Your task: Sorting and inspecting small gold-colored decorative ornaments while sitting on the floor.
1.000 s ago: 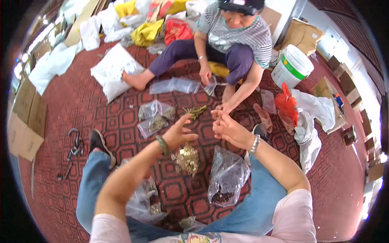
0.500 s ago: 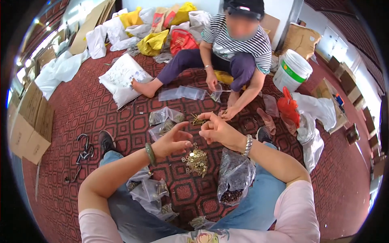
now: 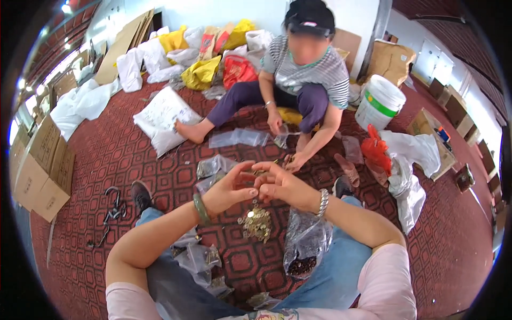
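Note:
My left hand [image 3: 230,188], with a green bangle at its wrist, hangs over the floor with curved fingers and the thumb apart from them. Facing it is my right hand [image 3: 285,186], a silver watch band at its wrist, its fingers bent loosely toward the left fingertips. The fingertips nearly meet, and I see nothing held between them. Just below the hands is a small pile of brass-coloured metal pieces [image 3: 257,224], like flat rings. A clear plastic bag [image 3: 309,234] with dark small parts lies by my right leg. Clear bags of small parts [image 3: 198,258] lie along my left leg.
A co-worker sits opposite, one hand [image 3: 294,162] low near mine, the other at a small clear bag [image 3: 281,140]. Flat clear bags [image 3: 239,138], a stuffed white sack [image 3: 164,120], a white bucket [image 3: 380,101] and a red bag [image 3: 375,151] surround us. Cardboard boxes [image 3: 45,170] stand left.
My hands have come closer together, the right fingers lowering toward the left. The bolt-like pieces beyond them are now mostly hidden. The co-worker has shifted slightly left in the view.

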{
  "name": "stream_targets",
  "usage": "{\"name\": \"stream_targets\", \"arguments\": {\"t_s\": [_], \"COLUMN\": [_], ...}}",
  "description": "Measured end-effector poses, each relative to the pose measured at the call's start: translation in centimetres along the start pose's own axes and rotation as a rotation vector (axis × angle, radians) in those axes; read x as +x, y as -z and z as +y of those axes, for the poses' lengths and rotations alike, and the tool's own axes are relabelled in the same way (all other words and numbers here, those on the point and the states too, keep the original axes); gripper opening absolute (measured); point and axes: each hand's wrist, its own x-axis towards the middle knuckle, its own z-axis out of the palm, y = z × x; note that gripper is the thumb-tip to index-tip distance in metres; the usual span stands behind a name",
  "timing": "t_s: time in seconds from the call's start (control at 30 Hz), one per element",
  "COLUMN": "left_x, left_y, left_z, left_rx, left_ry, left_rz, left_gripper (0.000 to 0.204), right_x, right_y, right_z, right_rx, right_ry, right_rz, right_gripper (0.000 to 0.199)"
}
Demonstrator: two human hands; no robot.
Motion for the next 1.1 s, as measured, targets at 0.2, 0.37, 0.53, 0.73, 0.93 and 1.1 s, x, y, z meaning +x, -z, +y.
{"name": "stream_targets", "arguments": {"t_s": [0.2, 0.37, 0.53, 0.73, 0.93, 1.1], "left_x": [0.8, -0.1, -0.7, -1.2, -1.1, -1.3], "left_y": [0.4, 1.0, -0.2, -0.8, -0.5, -0.3], "left_z": [1.2, 1.3, 0.3, 0.5, -0.2, -0.6], "left_rx": [-0.207, -0.229, -0.142, -0.061, -0.081, -0.066], "left_ry": [0.011, 0.217, 0.315, 0.410, 0.414, 0.432], "left_rz": [0.254, 0.313, 0.261, 0.232, 0.227, 0.241], "left_gripper": [0.048, 0.017, 0.009, 0.010, 0.011, 0.012], "right_x": [-1.6, -2.0, -2.3, -2.6, -2.4, -2.3], "right_y": [1.7, 1.1, 0.1, 0.6, 0.9, 0.9], "right_z": [-4.3, -4.2, -2.6, -0.5, 0.0, 0.3], "right_rx": [0.168, 0.181, -0.116, -0.252, -0.209, -0.246], "right_ry": [0.288, 0.104, -0.214, -0.298, -0.322, -0.330], "right_rz": [0.245, 0.194, -0.006, -0.189, -0.181, -0.200], "right_gripper": [0.037, 0.021, 0.017, 0.023, 0.026, 0.026]}}
